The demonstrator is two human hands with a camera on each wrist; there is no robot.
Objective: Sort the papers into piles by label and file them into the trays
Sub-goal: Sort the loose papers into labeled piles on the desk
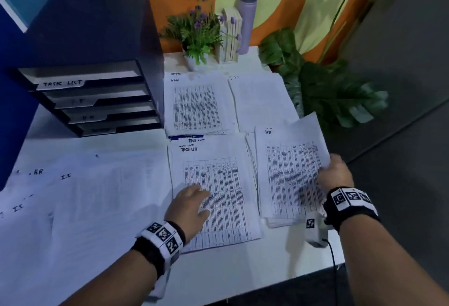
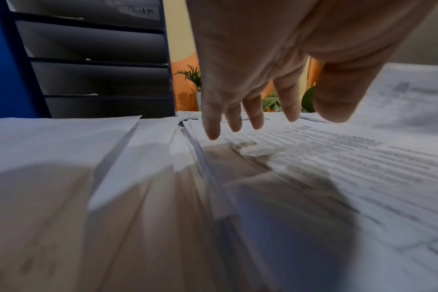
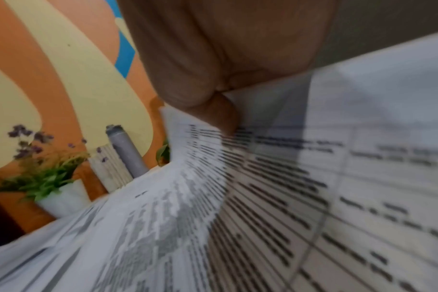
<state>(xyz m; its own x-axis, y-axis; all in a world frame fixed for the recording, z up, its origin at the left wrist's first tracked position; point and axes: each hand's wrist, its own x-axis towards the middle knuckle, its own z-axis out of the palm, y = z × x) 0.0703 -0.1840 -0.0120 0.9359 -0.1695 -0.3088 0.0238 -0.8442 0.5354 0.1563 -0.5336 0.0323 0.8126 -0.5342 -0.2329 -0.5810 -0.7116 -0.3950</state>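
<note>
Pinching one HR sheet (image 1: 291,172) by its right edge with the right hand (image 1: 334,173), lowering it toward the HR pile (image 1: 279,221) at the desk (image 1: 230,274) front right; left hand (image 1: 190,204) lying open and flat on the TASK LIST pile (image 1: 218,184). Risking a slide off the near desk edge, the pile sitting close to it; having open room only at the front, with unsorted papers (image 1: 73,196) crowding the left and the trays (image 1: 97,101) standing behind.

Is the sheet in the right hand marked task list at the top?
No, in the head view the sheet pinched by the right hand is marked HR at its top; the task list pile lies under the left hand.
</note>
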